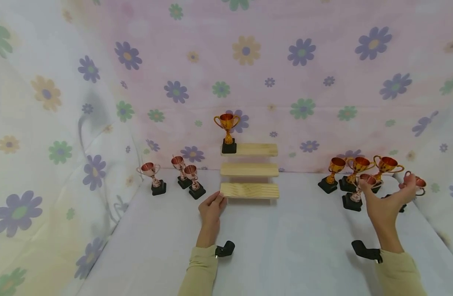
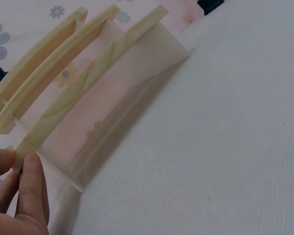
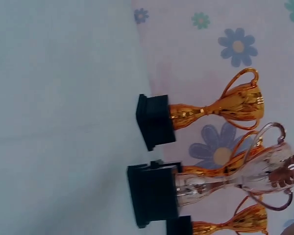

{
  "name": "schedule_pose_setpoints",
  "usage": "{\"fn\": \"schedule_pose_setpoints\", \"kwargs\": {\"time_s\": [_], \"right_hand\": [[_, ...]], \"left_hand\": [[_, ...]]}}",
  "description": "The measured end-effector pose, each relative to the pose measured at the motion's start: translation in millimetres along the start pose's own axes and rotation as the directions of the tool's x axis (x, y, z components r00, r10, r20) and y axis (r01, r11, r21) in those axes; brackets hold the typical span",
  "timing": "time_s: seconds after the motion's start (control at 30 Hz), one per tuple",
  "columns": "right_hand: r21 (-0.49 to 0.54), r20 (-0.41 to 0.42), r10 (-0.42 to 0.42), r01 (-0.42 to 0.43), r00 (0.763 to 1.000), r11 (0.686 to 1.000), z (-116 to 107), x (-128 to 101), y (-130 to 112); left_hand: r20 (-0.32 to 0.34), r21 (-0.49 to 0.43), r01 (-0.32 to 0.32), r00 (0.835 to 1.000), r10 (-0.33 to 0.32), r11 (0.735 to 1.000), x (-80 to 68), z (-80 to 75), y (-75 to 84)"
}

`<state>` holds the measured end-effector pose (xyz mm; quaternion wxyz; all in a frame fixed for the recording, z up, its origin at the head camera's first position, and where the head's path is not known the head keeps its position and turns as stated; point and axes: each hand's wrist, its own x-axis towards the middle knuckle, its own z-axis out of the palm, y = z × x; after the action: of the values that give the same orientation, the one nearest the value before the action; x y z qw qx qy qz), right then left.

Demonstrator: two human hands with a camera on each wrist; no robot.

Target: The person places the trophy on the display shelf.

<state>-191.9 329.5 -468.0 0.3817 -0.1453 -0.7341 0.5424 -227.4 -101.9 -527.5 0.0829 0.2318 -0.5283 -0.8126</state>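
Note:
At the left end of the lowest step of a wooden three-step stand (image 1: 250,190), my left hand (image 1: 211,211) pinches the board between thumb and fingers, seen closer in the left wrist view (image 2: 19,200). A gold trophy cup (image 1: 228,133) on a black base stands on the top step's left end. My right hand (image 1: 389,205) is spread at the right cluster, its thumb close to the rim of a rose-gold trophy (image 1: 353,197). Whether they touch cannot be told. Another rose-gold trophy (image 1: 418,184) is partly hidden behind its fingers. Only a sliver of this hand shows in the right wrist view.
Three rose-gold trophies stand left of the stand, one apart (image 1: 157,185) and two close together (image 1: 196,190). Behind the right hand are three gold trophies, the leftmost (image 1: 330,181) tilted in view. White cloth (image 1: 285,255) covers the table; flowered cloth (image 1: 322,41) hangs behind.

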Motion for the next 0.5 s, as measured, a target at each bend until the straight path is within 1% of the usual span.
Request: {"fn": "schedule_pose_setpoints", "kwargs": {"time_s": [0.13, 0.23, 0.3, 0.4, 0.5], "right_hand": [[-0.032, 0.056, 0.094, -0.092, 0.994, 0.995, 1, -7, 17], [-0.038, 0.101, 0.141, -0.138, 0.985, 0.99, 5, -9, 21], [-0.024, 0.128, 0.18, -0.178, 0.975, 0.984, 8, -9, 23], [0.036, 0.13, 0.205, -0.211, 0.97, 0.977, 12, -7, 25], [0.09, 0.102, 0.222, -0.231, 0.97, 0.969, 15, -6, 26]], "left_hand": [[0.003, 0.003, 0.001, 1.0, -0.001, 1.0, 1.2, -0.6, 0.8], [0.004, 0.0, -0.002, 1.0, 0.002, 1.0, 1.8, 0.2, 0.9], [0.006, -0.004, -0.002, 1.0, 0.002, 1.0, 1.6, 0.8, 0.8], [0.004, -0.011, 0.003, 1.0, -0.003, 1.0, 0.3, 1.5, 0.6], [0.0, -0.015, 0.005, 1.0, -0.005, 1.0, -1.9, 1.7, 0.5]]}}
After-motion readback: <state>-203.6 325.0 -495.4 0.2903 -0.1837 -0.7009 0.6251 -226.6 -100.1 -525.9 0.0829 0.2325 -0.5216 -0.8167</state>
